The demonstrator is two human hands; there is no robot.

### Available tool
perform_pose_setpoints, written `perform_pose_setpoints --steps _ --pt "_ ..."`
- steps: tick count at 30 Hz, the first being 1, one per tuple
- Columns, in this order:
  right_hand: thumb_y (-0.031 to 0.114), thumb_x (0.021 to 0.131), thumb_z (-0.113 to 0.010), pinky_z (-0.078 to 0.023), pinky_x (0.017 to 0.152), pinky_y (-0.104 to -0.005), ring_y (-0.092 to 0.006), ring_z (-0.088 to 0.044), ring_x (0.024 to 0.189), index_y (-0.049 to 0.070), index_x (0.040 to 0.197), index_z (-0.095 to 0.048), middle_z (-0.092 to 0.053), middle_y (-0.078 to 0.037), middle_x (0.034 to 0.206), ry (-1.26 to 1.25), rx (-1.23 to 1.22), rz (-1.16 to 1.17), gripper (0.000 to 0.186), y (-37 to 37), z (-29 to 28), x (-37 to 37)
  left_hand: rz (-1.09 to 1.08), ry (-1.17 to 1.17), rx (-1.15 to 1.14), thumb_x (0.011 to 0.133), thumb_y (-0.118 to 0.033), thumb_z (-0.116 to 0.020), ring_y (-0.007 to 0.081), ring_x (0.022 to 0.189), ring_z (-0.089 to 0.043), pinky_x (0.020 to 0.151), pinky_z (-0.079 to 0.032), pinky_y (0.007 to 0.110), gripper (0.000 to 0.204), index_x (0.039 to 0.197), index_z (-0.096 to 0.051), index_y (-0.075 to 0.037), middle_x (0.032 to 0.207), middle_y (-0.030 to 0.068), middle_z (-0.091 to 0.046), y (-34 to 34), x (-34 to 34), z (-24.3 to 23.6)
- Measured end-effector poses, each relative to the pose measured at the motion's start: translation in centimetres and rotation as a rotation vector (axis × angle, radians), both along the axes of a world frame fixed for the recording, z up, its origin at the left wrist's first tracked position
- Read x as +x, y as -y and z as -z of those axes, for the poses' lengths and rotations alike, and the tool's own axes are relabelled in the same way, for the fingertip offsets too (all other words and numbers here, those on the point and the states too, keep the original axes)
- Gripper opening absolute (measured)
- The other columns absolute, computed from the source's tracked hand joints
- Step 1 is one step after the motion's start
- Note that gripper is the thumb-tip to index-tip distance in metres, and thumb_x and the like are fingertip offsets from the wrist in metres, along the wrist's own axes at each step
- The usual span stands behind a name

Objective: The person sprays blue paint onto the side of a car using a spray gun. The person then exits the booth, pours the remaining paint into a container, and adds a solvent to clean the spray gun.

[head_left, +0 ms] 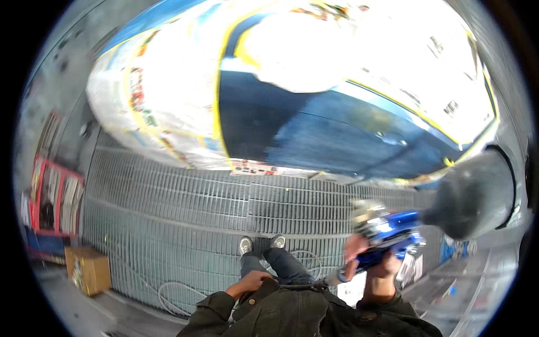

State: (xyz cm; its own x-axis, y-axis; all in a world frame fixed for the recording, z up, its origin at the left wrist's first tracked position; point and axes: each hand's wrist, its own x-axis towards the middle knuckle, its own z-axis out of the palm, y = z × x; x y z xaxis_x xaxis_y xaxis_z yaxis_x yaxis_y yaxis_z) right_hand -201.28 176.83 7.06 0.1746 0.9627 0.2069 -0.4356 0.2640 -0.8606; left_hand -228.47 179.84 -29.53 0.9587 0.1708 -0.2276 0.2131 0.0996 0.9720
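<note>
My right hand (386, 271) grips a blue and silver spray gun (387, 236), blurred by motion. A large grey cup (474, 194) is joined to the gun on its right. From the gun's lower end, an air hose fitting (332, 278) points toward my waist. My left hand (259, 281) is closed at the front of my dark jacket (281, 314); what its fingers hold is hidden. Beyond the gun stands a car body with a blue door panel (337, 129), darker on its left part. White masking paper (168, 84) and yellow tape (218, 101) surround the panel.
Under my feet lies a metal floor grating (185, 196), with a pale hose (163, 292) looped across it. At the left stand a red rack (59, 196) and an open cardboard box (88, 269). Blurred items (457, 247) lie at the right.
</note>
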Motion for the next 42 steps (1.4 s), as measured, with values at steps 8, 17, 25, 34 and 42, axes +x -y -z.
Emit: perform_pose_setpoints --steps 8,17,25,34,42 --pt "0.026 0.104 -0.041 -0.052 0.039 -0.0244 -0.0212 -0.063 0.081 -0.006 0.13 -0.038 -0.05 -0.018 0.118 0.029 0.14 1.271 0.041 14.6 -5.1 7.7 0.122 -0.65 -0.059 0.087 -0.056 -0.064 0.0258 0.066 -0.062 0.063 -0.045 0.042 0.053 0.073 -0.069 -0.006 0.064 0.0072 -0.064 -3.9 -10.2 3.9" --pt "0.028 0.102 -0.048 -0.047 0.046 -0.0172 -0.0088 -0.063 0.094 0.004 0.126 -0.055 -0.066 -0.005 0.109 0.152 -0.313 1.728 0.035 26.0 1.2 13.4 0.039 -0.8 0.706 0.081 -0.047 -0.072 0.0384 0.064 -0.06 0.059 -0.046 0.049 0.043 0.073 -0.07 -0.005 0.064 0.0195 -0.061 -8.5 -12.0 -1.8" --pt "0.035 0.1 -0.049 -0.055 0.046 -0.0254 -0.0144 -0.06 0.088 0.001 0.118 -0.055 -0.061 -0.01 0.101 0.025 -0.43 1.298 0.039 18.0 17.5 10.7 -0.676 -0.593 1.141 0.083 -0.027 -0.072 0.0421 0.053 -0.055 0.049 -0.041 0.045 0.037 0.062 -0.057 -0.001 0.056 0.02 -0.055 -13.0 -4.3 -9.1" --pt "0.038 0.092 -0.055 -0.057 0.053 -0.0323 -0.02 -0.059 0.095 0.002 0.12 -0.05 -0.057 -0.01 0.105 -0.27 -0.512 1.054 0.046 7.1 28.3 3.1 -1.128 -0.534 0.848 0.089 -0.015 -0.066 0.0131 0.056 -0.047 0.052 -0.038 0.036 0.033 0.064 -0.053 0.003 0.059 0.0071 -0.057 -18.1 -10.9 -3.8" --pt "0.022 0.088 -0.058 -0.06 0.056 -0.0342 -0.0221 -0.059 0.094 0.0 0.118 -0.051 -0.058 -0.012 0.105 -0.477 -0.318 0.966 0.038 -3.1 39.7 0.4 -1.377 -0.312 0.92 0.097 -0.017 -0.051 0.0072 0.058 -0.029 0.05 -0.021 0.027 0.03 0.085 -0.057 0.009 0.064 -0.0017 -0.035 -23.1 -18.7 4.3"
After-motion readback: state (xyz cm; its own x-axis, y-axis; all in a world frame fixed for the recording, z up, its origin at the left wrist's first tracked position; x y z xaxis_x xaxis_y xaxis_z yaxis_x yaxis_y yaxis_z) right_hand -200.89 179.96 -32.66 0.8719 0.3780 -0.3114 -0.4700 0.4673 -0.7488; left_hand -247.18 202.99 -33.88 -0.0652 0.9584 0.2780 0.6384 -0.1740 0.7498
